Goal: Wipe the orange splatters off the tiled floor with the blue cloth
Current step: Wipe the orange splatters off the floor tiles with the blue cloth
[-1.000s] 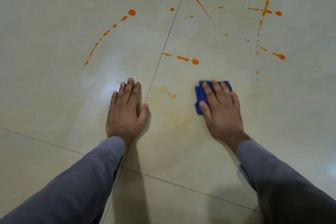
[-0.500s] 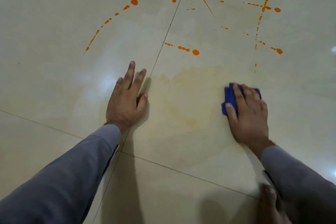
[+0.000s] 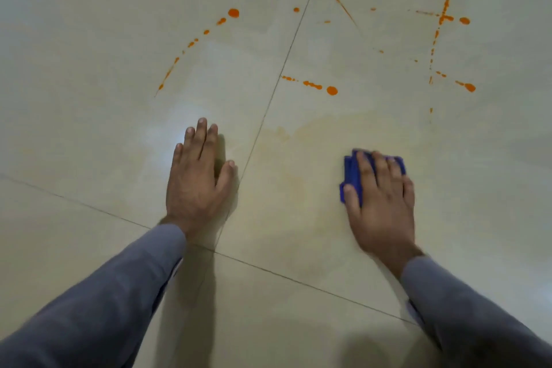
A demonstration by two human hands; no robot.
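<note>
A: In the head view, where is the cloth?
B: The folded blue cloth (image 3: 352, 176) lies on the glossy beige tiled floor (image 3: 89, 134), pressed flat under the right hand (image 3: 380, 203), fingers straight.
A: And the left hand (image 3: 197, 179)?
B: Flat on the tile, fingers extended, holding nothing. Orange splatters (image 3: 331, 90) lie beyond both hands.

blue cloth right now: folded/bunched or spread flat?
Bunched. The blue cloth is a compact wad, mostly hidden under the flat right hand, showing only past the thumb and fingertips. Fold count: cannot tell.
</note>
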